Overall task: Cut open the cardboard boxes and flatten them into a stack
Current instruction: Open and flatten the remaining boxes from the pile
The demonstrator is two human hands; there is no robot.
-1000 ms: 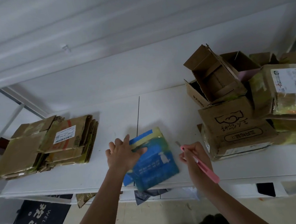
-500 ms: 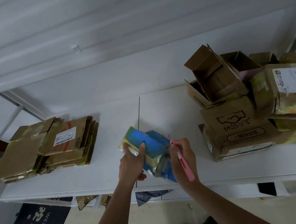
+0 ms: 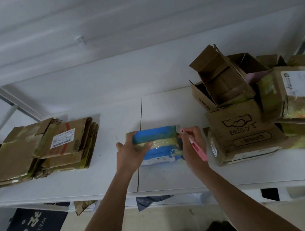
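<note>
I see left hand (image 3: 131, 153) clamping the blue box (image 3: 159, 145), right hand (image 3: 191, 145) gripping pink cutter (image 3: 197, 148); box looks light, tape-slick, crushable, so I'd hold the edges.

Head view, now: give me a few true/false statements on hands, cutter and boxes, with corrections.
1. The right hand holds a pink cutter. True.
2. The left hand lies flat on the flattened stack. False: it grips the blue box; the stack sits apart to the left.
3. The blue box is between the two hands on the white table. True.
4. The uncut boxes are piled on the left. False: they are on the right.
5. The cutter is lying on the table. False: it is in the right hand.
</note>
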